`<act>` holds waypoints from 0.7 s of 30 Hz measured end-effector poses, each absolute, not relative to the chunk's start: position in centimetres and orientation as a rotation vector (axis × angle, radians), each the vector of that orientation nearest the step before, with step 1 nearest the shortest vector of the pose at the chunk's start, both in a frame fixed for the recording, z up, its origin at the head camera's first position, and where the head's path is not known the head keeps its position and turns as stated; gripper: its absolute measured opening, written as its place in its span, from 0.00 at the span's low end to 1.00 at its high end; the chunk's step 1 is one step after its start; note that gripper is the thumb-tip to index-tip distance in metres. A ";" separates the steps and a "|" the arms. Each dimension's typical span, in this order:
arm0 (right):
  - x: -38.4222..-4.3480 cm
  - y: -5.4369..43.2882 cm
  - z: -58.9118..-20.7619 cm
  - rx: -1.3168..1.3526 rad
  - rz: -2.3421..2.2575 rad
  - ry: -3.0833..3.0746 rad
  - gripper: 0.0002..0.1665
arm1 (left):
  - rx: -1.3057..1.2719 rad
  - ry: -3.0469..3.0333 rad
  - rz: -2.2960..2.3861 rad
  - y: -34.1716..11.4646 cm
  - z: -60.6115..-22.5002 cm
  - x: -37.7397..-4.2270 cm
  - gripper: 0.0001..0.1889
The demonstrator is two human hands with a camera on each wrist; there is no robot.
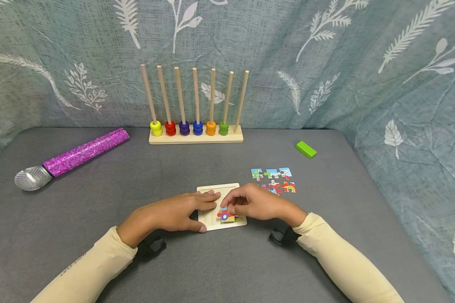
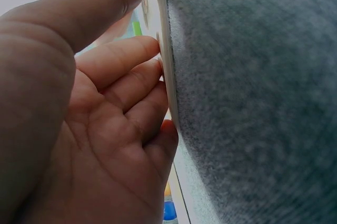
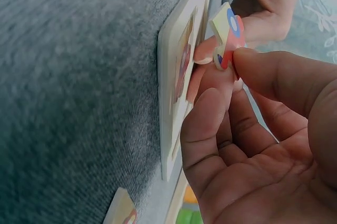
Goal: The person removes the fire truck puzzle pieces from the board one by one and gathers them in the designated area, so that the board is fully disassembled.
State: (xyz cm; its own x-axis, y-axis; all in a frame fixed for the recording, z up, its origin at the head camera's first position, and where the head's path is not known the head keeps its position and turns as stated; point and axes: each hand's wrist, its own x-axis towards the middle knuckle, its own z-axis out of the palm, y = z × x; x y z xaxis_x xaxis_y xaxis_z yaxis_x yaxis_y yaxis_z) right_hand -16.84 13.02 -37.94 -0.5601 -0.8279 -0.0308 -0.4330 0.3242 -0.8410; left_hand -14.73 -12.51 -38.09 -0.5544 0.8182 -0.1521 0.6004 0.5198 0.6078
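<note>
A shallow wooden puzzle tray (image 1: pixel 209 221) lies on the table in front of the person. The left hand (image 1: pixel 178 210) rests on its left side, fingers stretched over the board and thumb at the near left corner. Above the tray's lower right part, the right hand (image 1: pixel 259 203) pinches a puzzle piece (image 1: pixel 224 215) between thumb and fingers. In the right wrist view this puzzle piece (image 3: pixel 230 32) is tilted, showing red, yellow and a blue ring. A printed piece (image 3: pixel 183 69) lies inside the tray, partly hidden from the head view.
Several loose puzzle pieces (image 1: pixel 289 187) lie right of the tray, some behind the right hand. A green block (image 1: pixel 306 150) is farther right. A pegged wooden stand (image 1: pixel 195 141) with coloured beads stands at the back. A purple glittery microphone (image 1: pixel 85 153) lies at left.
</note>
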 end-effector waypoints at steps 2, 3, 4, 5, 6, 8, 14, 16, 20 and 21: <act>-16.8 13.2 -37.9 -1.109 -1.156 2.134 0.09 | 1.168 2.341 0.700 -12.5 -38.1 -14.7 0.33; -16.8 13.3 -37.9 -1.109 -1.161 2.134 0.09 | 1.171 2.341 0.700 -12.5 -38.0 -14.8 0.32; -16.8 13.3 -37.9 -1.107 -1.166 2.132 0.09 | 1.174 2.341 0.700 -12.5 -38.0 -14.8 0.32; -16.8 13.4 -37.9 -1.106 -1.169 2.132 0.09 | 1.176 2.341 0.701 -12.4 -38.0 -14.8 0.32; -16.8 13.5 -37.9 -1.107 -1.172 2.133 0.09 | 1.178 2.341 0.701 -12.4 -38.0 -14.8 0.32; -16.8 13.6 -38.0 -1.111 -1.174 2.141 0.09 | 1.179 2.342 0.700 -12.4 -38.0 -14.8 0.32; -16.8 14.2 -37.8 -1.078 -1.176 2.164 0.09 | 1.166 2.340 0.696 -12.4 -38.0 -14.9 0.33; -16.8 14.5 -37.8 -1.066 -1.166 2.176 0.09 | 1.164 2.337 0.695 -12.4 -38.1 -14.9 0.33; -16.8 15.0 -37.5 -1.042 -1.158 2.194 0.08 | 1.158 2.335 0.698 -12.4 -38.2 -14.9 0.33; -16.8 15.1 -37.6 -1.037 -1.161 2.195 0.08 | 1.160 2.335 0.699 -12.5 -38.2 -14.9 0.33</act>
